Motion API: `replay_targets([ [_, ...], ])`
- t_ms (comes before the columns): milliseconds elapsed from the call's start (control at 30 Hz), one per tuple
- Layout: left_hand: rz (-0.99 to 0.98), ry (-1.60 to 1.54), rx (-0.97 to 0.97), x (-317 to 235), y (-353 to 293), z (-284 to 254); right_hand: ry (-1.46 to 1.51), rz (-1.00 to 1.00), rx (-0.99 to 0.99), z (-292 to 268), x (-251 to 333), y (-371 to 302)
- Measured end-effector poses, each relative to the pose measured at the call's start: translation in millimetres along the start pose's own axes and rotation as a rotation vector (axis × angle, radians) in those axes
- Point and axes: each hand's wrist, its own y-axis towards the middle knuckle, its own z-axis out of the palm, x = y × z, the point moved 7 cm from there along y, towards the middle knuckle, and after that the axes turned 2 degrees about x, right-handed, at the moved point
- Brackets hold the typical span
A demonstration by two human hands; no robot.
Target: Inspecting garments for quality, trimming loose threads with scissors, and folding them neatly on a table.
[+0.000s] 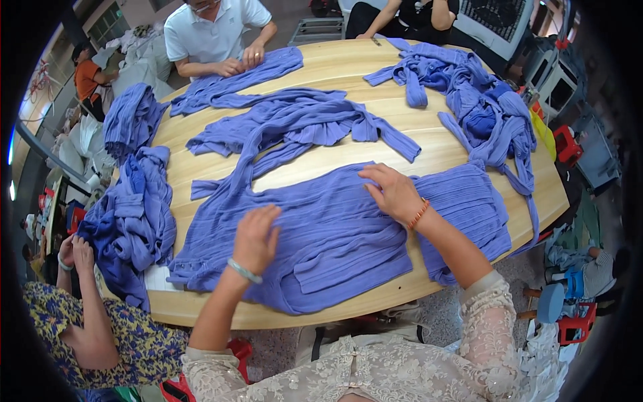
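Observation:
A periwinkle-blue ribbed knit cardigan (315,234) lies spread in front of me, its sleeve (348,258) folded across the body. My left hand (256,238) is over the cardigan's left part, fingers stretched out and slightly blurred, holding nothing; whether it touches the fabric I cannot tell. At the cardigan's far right edge is my right hand (392,191), its thumb and fingers apart, with no fabric visibly gripped. Just right of it lies a folded ribbed knit piece (465,218) in the same blue. Beyond my hands another crumpled blue knit garment (295,124) stretches across the table.
Blue knit piles lie on the wooden table (268,313) at its left (137,208) and far right (485,110). A person in a patterned top (100,328) works at my left; another in a white shirt (214,33) handles a garment opposite. A blue stool (550,303) stands at right.

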Motion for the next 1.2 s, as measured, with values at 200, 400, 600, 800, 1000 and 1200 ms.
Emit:
replay_targets([
  [200,0.071,0.328,0.137,80.8,48.1,22.6,-0.124,0.179,0.211,36.7,-50.1,50.3],
  [400,0.05,0.354,0.217,102.2,62.1,20.4,-0.129,0.238,0.381,42.5,-55.7,63.0],
  [600,0.032,0.438,0.303,100.3,62.9,15.2,-0.16,0.168,0.326,32.4,-51.8,62.1],
  [800,0.141,0.554,0.223,76.7,55.3,-16.9,-0.012,0.071,0.101,2.7,-22.7,44.0],
  [1000,0.281,0.602,0.041,28.9,2.6,-39.4,-0.131,-0.29,0.038,-24.0,21.2,1.3],
  [1200,0.278,0.496,0.201,33.2,-27.9,-3.2,-0.19,-0.124,0.426,4.1,1.0,-26.8],
])
